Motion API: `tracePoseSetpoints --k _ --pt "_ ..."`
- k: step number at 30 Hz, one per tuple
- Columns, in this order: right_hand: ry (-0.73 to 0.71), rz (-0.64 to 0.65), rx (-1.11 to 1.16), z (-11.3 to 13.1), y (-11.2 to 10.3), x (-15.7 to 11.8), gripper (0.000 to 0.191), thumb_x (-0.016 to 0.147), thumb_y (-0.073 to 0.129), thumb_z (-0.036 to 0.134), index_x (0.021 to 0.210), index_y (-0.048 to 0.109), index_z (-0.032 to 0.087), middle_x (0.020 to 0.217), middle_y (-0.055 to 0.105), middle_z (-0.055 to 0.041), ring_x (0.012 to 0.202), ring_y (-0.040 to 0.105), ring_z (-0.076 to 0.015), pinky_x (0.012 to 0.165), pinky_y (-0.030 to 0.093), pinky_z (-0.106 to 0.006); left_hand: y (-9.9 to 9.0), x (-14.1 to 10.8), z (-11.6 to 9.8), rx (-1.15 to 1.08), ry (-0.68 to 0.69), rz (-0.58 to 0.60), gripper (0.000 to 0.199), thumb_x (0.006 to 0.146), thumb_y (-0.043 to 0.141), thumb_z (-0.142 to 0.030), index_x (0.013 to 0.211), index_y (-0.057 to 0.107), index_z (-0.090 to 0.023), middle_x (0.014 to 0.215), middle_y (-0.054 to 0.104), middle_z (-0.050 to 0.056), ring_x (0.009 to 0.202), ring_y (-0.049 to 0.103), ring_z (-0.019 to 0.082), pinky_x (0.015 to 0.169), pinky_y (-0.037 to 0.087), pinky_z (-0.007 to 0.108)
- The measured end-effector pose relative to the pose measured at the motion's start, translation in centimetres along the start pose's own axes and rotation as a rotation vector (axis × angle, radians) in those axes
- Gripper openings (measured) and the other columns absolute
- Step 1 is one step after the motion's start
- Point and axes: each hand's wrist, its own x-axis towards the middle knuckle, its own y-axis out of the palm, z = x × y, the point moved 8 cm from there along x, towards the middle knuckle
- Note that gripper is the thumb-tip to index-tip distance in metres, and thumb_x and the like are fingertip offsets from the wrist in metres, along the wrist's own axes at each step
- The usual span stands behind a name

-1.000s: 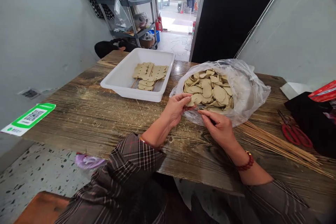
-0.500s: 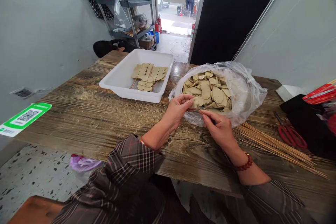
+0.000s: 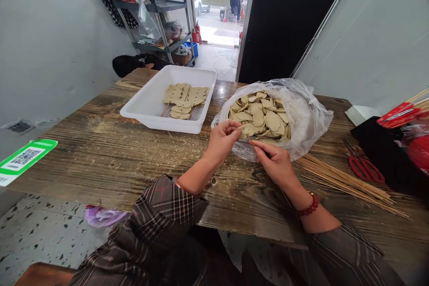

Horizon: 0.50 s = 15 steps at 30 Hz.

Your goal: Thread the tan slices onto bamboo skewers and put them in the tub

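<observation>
Wood-grained surface [image 3: 134, 156], bright doorway [image 3: 217, 22] beyond, and work was well underway! Over in the white tray [image 3: 140, 108] lay a small batch that looked done, threaded beige pieces [image 3: 176, 92] with their sticks [image 3: 165, 110] poking out. At the plastic bag's [image 3: 310, 116] near edge, the left hand [image 3: 224, 138] pinched one flat piece [image 3: 246, 131]; the right hand [image 3: 275, 161] gripped a thin skewer [image 3: 250, 140], tip right at it, though whether it had pierced, no telling. Plenty seemed left: loose pieces [image 3: 261, 116] heaped the bag, and bare skewers [image 3: 345, 181] lay just beside it.
</observation>
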Motion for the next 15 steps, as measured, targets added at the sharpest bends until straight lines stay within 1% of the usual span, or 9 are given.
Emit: tracePoseSetpoints --k 5,8,12,15 --pt "0.045 0.007 0.021 -0.3 0.2 -0.1 0.03 0.087 0.054 0.03 0.102 0.076 0.015 0.06 0.066 -0.0015 0.054 0.058 -0.0143 0.056 0.046 -0.027 0.0 0.2 -0.5 0.166 0.105 0.005 0.01 0.07 0.067 -0.017 0.079 0.062 -0.014 0.064 0.058 -0.002 0.059 0.05 0.007 0.057 0.036 0.02" --pt "0.064 0.012 0.036 -0.3 0.3 -0.1 0.03 0.087 0.054 0.03 0.1 0.076 0.015 0.056 0.062 0.0003 0.049 0.053 -0.0125 0.051 0.041 -0.025 0.2 0.2 -0.4 0.211 0.126 0.027 0.009 0.072 0.067 -0.018 0.078 0.061 -0.014 0.063 0.058 -0.002 0.059 0.05 0.008 0.057 0.036 0.02" --pt "0.094 0.008 0.057 -0.5 0.1 0.1 0.029 0.086 0.054 0.03 0.099 0.075 0.014 0.055 0.06 0.0012 0.049 0.052 -0.0121 0.051 0.04 -0.025 0.9 0.0 0.2 0.191 0.062 0.101 0.012 0.072 0.069 -0.02 0.08 0.062 -0.014 0.065 0.06 -0.001 0.059 0.052 0.008 0.058 0.036 0.02" --pt "0.123 -0.002 0.086 -0.7 -0.1 0.2 0.028 0.086 0.055 0.032 0.096 0.074 0.014 0.053 0.058 0.0021 0.05 0.051 -0.012 0.051 0.039 -0.024 1.4 -0.2 0.8 0.074 -0.02 0.169 0.019 0.071 0.072 -0.025 0.082 0.062 -0.014 0.069 0.062 0.0 0.063 0.055 0.009 0.062 0.04 0.021"
